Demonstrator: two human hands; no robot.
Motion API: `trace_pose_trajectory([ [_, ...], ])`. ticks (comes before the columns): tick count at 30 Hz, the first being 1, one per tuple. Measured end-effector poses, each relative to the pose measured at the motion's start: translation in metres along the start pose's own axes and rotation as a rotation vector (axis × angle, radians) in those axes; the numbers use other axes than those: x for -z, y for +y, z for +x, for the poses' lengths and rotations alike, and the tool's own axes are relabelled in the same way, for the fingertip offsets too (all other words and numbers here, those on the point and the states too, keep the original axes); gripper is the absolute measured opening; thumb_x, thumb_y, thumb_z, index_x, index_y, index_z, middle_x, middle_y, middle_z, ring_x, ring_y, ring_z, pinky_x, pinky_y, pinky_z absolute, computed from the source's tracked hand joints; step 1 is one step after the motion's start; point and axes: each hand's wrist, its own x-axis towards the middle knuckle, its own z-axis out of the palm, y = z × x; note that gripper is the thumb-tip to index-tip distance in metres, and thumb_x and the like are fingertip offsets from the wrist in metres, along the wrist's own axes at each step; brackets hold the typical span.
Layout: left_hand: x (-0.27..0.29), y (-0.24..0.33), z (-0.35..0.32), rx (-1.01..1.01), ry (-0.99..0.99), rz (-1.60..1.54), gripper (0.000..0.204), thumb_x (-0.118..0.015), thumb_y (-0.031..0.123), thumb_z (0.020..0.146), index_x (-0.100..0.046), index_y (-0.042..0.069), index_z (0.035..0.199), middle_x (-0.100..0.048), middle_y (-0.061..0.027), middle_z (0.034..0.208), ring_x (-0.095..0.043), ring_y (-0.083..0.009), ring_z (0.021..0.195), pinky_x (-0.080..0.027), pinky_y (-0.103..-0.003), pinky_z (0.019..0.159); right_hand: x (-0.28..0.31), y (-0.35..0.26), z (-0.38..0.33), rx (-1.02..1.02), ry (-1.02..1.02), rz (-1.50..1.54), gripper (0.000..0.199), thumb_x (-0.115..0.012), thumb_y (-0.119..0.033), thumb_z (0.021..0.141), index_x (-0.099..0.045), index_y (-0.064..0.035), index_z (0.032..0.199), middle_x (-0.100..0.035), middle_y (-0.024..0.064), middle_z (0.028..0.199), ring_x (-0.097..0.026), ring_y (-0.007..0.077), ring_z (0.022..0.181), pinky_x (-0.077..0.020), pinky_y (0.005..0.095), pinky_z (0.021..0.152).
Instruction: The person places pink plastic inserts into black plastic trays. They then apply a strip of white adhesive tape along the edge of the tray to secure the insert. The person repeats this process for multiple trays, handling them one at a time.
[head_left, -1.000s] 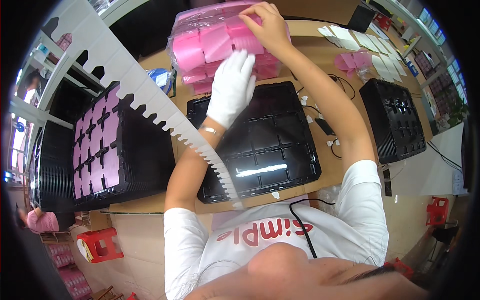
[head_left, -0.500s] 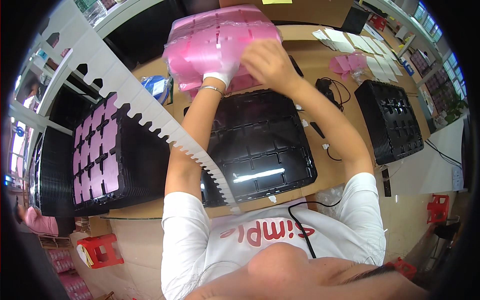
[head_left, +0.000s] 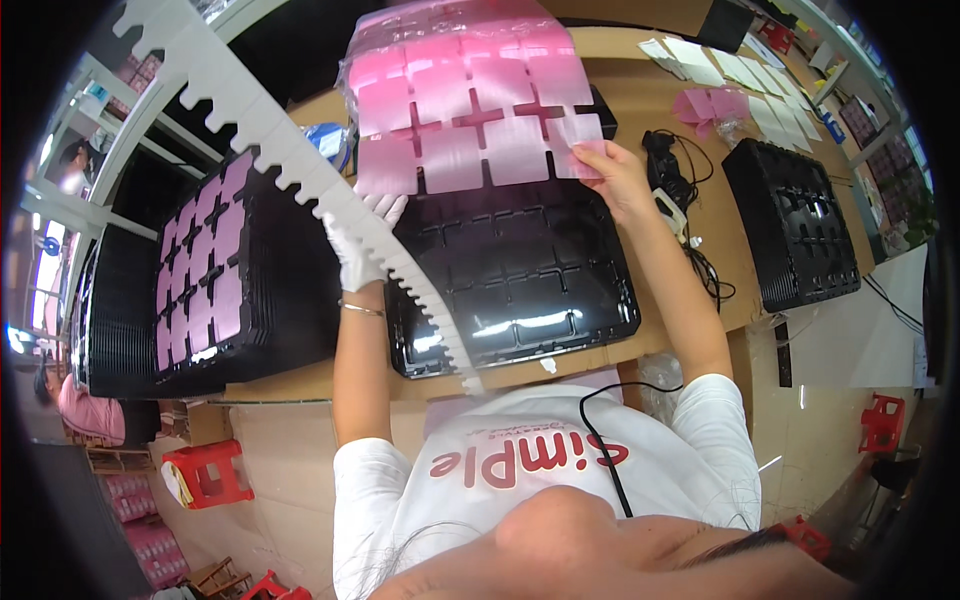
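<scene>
A thin pink plastic sheet (head_left: 455, 170) with cross-shaped cutouts spans from a plastic-wrapped pink stack (head_left: 455, 22) toward me, over the far part of a black compartment tray (head_left: 500, 275). My right hand (head_left: 612, 172) pinches the sheet's near right corner between thumb and fingers. At its near left corner is my left hand (head_left: 362, 245), in a white glove with a bracelet at the wrist. Its fingers are stretched out close to the sheet's edge; whether they touch is unclear. A white toothed strip (head_left: 300, 165) crosses the view and hides part of this hand.
Left stands a tall stack of black trays (head_left: 285, 290) topped by a pink sheet (head_left: 205, 260). Another tray stack (head_left: 795, 225) is at right. Black cables (head_left: 680, 180), pink scraps (head_left: 710, 105) and white papers (head_left: 735, 70) lie on the cardboard-covered table (head_left: 625, 80).
A pink sheet now extends toward me from the stack. My right hand has moved right and closed on its corner. My left hand has come back toward me and left, fingers extended.
</scene>
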Motion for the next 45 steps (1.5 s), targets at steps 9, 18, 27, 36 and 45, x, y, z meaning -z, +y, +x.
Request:
trace_pose_trajectory([
  [9,-0.041,-0.004,-0.091,0.069,0.110,1.077,0.023,-0.058,0.009,0.091,-0.067,0.000,0.110,-0.067,-0.0051,0.096,-0.060,-0.0077,0.076,-0.047,-0.020,0.066,0.025,0.005,-0.083,-0.016,0.029,-0.337,0.020,-0.073,-0.018,0.086,-0.068,-0.0023,0.098,-0.069,0.0023,0.086,-0.063,0.0068,0.077,-0.0488,0.0214,0.068],
  [18,-0.055,-0.032,-0.182,0.177,0.392,1.557,0.036,-0.073,0.025,0.087,-0.066,0.001,0.112,-0.070,-0.0031,0.076,-0.063,-0.0058,0.066,-0.046,-0.023,0.060,0.048,0.061,-0.169,0.099,0.127,-0.613,0.031,-0.075,-0.010,0.081,-0.063,-0.0019,0.109,-0.059,-0.0039,0.072,-0.043,0.0026,0.061,-0.0348,0.0191,0.056],
  [27,-0.058,-0.043,-0.197,0.099,0.539,1.720,0.055,-0.074,0.030,0.084,-0.059,0.007,0.131,-0.068,-0.0048,0.075,-0.064,-0.0142,0.070,-0.050,-0.029,0.072,0.041,0.059,-0.167,0.201,0.164,-0.741,0.042,-0.074,-0.006,0.082,-0.056,-0.0032,0.120,-0.052,-0.0052,0.071,-0.038,0.0023,0.060,-0.0309,0.0187,0.055],
  [36,-0.057,-0.041,-0.198,0.103,0.487,1.794,0.054,-0.074,0.031,0.085,-0.059,0.007,0.131,-0.064,-0.0033,0.069,-0.061,-0.0157,0.064,-0.050,-0.030,0.069,0.036,0.050,-0.166,0.156,0.133,-0.843,0.035,-0.074,-0.007,0.080,-0.062,-0.0050,0.113,-0.051,-0.0041,0.070,-0.039,0.0044,0.058,-0.0346,0.0216,0.053],
  [45,-0.060,-0.018,-0.160,-0.496,0.449,2.504,0.062,-0.071,0.033,0.085,-0.047,0.006,0.136,-0.061,-0.0156,0.109,-0.059,-0.0306,0.100,-0.052,-0.043,0.079,0.041,0.024,-0.131,0.553,0.246,-1.407,0.027,-0.064,-0.019,0.090,-0.062,0.0024,0.105,-0.064,0.0180,0.089,-0.062,0.0372,0.088,-0.0489,0.0457,0.077],
])
